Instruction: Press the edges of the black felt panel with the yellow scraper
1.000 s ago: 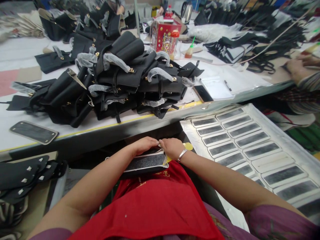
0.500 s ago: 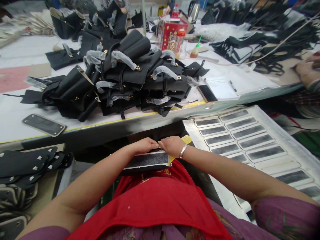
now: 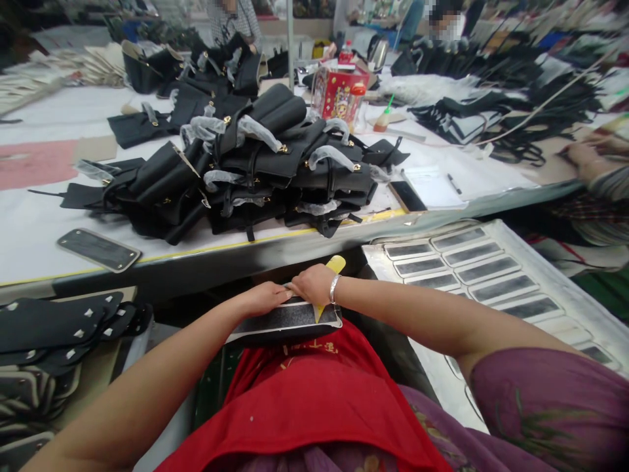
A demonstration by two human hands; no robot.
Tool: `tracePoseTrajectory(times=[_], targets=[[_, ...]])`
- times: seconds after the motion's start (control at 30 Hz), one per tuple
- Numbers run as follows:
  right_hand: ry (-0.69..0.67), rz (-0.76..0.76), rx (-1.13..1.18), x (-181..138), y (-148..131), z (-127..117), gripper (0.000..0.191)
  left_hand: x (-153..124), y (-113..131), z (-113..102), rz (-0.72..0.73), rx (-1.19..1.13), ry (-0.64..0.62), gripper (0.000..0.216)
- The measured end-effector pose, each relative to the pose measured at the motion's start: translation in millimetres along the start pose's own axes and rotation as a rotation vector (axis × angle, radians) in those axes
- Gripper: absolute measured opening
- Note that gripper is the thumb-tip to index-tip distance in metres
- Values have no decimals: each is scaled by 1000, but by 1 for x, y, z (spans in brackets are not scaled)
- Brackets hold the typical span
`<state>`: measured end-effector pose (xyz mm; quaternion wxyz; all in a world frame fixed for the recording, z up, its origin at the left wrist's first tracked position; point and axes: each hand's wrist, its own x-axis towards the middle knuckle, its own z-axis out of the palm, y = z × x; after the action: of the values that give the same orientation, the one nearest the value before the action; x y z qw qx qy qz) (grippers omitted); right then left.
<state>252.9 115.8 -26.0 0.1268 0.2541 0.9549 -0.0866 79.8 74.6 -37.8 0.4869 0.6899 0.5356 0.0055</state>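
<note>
A dark rounded-rectangle bag base panel [image 3: 289, 319] with a pale rim lies on my lap over a red apron [image 3: 304, 400]. My left hand [image 3: 263, 298] presses on its far left edge. My right hand [image 3: 310, 283] rests on its upper edge and grips a yellow scraper tool [image 3: 330, 272], whose blade tip points down onto the panel. A silver bracelet sits on my right wrist.
A heap of black handbags [image 3: 255, 170] covers the white table edge [image 3: 196, 252] ahead. One loose base panel [image 3: 98, 249] lies at the left. A metal tray [image 3: 521, 262] of several panels sits to my right; studded black pieces [image 3: 54, 324] lie lower left. Another person's hand [image 3: 584, 157] works at far right.
My right hand has slid left along the panel's top edge and tipped the yellow scraper upright. The view has tilted up slightly. My left hand stays on the panel.
</note>
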Motion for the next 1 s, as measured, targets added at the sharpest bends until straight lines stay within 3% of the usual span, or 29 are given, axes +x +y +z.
tracePoseTrajectory(times=[0.23,0.33,0.43,0.53,0.67,0.87,1.0], targets=[[51,76,-1,12,-12,-12,43,-37,3,-4,-102,294,79,49],[123,282,46,-9,8,-24,45,-46,9,1,-143,389,166,53],[201,484,62,-46,33,-26,46,-47,21,13,-41,412,235,51],[200,573,73,-86,43,-10,46,-38,40,29,125,440,225,56],[198,664,114,-119,24,27,46,-18,60,48,211,525,199,85],[220,715,195,-123,-16,61,45,2,67,57,210,610,203,104],[241,749,234,-116,-28,65,44,6,68,69,206,657,302,95]])
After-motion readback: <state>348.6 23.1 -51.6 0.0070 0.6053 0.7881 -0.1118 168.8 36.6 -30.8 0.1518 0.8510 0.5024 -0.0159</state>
